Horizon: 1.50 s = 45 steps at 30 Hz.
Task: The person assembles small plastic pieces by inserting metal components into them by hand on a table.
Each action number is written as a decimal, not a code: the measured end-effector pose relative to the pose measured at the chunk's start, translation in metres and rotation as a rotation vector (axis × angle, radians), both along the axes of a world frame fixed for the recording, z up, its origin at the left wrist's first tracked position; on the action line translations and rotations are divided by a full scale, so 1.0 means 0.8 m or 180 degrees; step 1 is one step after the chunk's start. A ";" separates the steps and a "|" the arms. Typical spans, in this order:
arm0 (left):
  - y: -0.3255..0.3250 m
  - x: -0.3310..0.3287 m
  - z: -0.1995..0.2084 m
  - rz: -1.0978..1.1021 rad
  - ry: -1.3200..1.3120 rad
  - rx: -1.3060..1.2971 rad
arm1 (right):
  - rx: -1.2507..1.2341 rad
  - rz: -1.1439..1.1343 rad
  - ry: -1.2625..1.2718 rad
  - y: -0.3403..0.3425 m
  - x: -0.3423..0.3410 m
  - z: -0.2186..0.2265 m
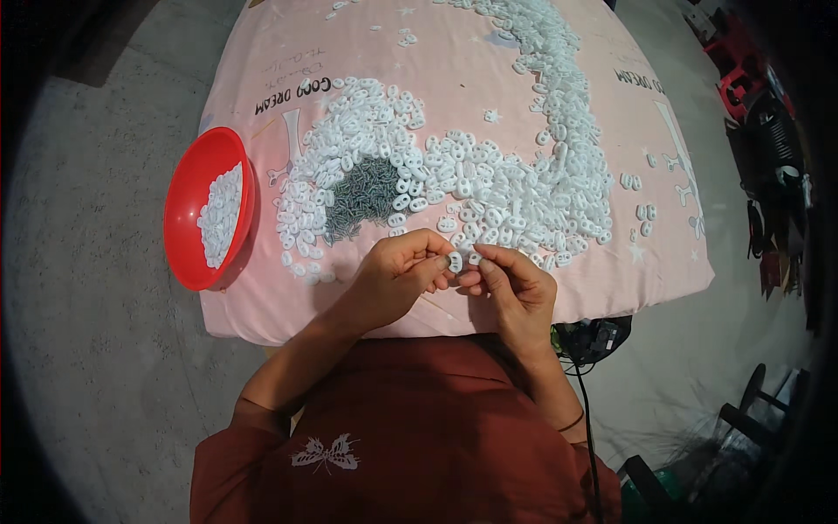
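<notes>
Over a pink cloth [454, 79], left hand [397, 275] and right hand [515, 284] pinch one white plastic piece [455, 261] together, apparently mid-assembly; a steady alignment seems needed before the next pick from the heap [489, 188].

Rust-red shirt [410, 437], white butterfly motif [326, 453], wrist band [572, 423]

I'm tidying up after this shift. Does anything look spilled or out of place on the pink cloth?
Nothing looks damaged. A few white plastic pieces lie scattered apart from the main white heap, near the cloth's right edge. The red bowl overhangs the cloth's left edge, tilted. Both hands pinch one white piece.
</notes>
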State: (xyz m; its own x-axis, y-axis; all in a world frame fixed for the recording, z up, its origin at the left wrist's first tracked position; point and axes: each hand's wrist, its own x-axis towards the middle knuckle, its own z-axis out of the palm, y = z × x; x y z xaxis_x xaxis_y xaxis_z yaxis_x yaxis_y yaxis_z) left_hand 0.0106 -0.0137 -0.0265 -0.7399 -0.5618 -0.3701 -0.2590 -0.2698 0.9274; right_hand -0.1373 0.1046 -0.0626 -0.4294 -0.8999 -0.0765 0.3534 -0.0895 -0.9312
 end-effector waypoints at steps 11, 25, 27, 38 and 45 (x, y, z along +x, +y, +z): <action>-0.001 0.002 0.002 -0.0131 0.0115 0.0264 | 0.0100 -0.0022 -0.0062 0.003 0.002 0.006; -0.003 0.008 0.002 0.0222 -0.0638 -0.2944 | 0.0057 -0.0094 -0.0225 0.004 0.003 0.008; -0.013 0.015 0.005 0.0335 -0.0640 -0.2919 | 0.0025 -0.0118 -0.0197 0.005 0.003 0.007; -0.017 0.023 -0.001 0.0056 -0.0421 -0.3404 | -0.0090 -0.0182 0.0090 0.001 0.001 0.003; -0.052 0.051 0.022 0.0423 -0.0710 -0.3517 | -0.0140 -0.0204 0.0170 0.004 0.002 -0.002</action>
State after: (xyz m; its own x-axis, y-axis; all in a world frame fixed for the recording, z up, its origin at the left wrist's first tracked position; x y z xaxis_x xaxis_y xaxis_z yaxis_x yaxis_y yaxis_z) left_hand 0.0515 -0.0549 -0.0091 -0.6298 -0.7316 0.2610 -0.4787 0.6301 0.6114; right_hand -0.1359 0.1080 -0.0641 -0.4887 -0.8723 -0.0130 0.2956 -0.1515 -0.9432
